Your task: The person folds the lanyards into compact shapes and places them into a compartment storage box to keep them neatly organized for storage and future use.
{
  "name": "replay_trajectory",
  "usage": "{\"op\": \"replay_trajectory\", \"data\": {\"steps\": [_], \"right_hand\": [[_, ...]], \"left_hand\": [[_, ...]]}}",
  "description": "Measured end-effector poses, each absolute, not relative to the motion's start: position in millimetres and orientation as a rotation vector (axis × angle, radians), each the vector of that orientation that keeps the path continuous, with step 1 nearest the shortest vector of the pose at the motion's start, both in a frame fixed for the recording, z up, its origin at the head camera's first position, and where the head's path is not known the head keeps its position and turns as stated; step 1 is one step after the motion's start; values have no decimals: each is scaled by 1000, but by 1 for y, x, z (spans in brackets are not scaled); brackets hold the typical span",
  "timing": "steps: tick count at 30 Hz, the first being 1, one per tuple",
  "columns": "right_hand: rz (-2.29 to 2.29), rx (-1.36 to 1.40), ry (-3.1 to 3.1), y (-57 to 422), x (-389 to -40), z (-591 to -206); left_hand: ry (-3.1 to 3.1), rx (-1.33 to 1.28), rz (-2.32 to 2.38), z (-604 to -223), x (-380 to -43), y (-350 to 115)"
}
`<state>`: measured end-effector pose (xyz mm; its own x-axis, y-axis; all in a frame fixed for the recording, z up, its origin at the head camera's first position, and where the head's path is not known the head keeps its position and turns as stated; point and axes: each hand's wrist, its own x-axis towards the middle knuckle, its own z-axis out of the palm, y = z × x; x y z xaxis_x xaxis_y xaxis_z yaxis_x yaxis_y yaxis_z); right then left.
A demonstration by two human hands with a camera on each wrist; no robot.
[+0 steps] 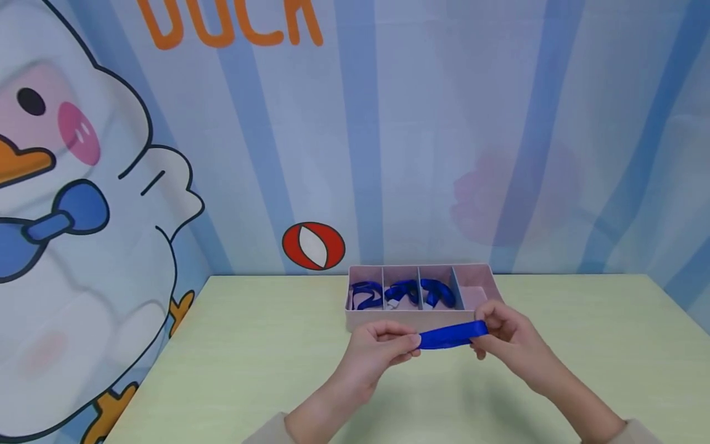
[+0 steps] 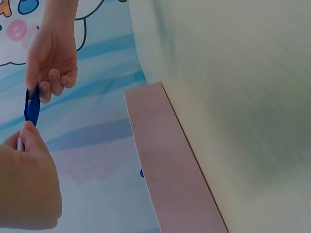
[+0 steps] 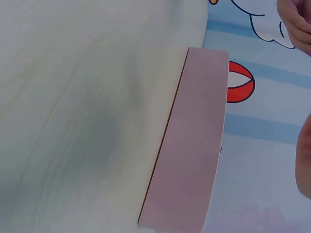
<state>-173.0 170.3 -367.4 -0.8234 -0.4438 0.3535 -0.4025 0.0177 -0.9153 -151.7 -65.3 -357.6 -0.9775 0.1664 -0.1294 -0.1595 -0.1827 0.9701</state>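
A folded blue lanyard (image 1: 452, 335) is stretched nearly level between both hands, above the table in front of a pink box. My left hand (image 1: 373, 354) pinches its left end between thumb and fingers. At the other end my right hand (image 1: 516, 342) holds the looped band by thumb and fingertips. In the left wrist view a small white piece (image 2: 20, 144) shows by the left thumb; its kind is unclear. Only parts of the left hand (image 3: 297, 26) and right hand (image 3: 303, 162) appear in the right wrist view, and the lanyard is out of sight there.
The pink divided box (image 1: 388, 319) stands at the table's back edge. Blue lanyards (image 1: 438, 292) lie in its three left compartments, some with white ends. Pink walls and floor show in the rightmost compartment (image 1: 474, 296). A printed cloth (image 1: 421, 123) hangs behind the pale table (image 1: 249, 370).
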Motion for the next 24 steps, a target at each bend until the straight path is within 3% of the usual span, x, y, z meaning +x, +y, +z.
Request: {"op": "replay_trajectory", "data": {"steps": [6,12,24], "right_hand": [[-1840,-1074,1772,180,-181,-366],[-1892,-1037,1685,181,-182,-366],[-2022,-624,1783,170,-179,-361]], "left_hand": [[1895,63,2205,-354,-151,-73],[1933,136,2190,-347,-152,-82],[1981,187,2169,-347,-154,-84]]}}
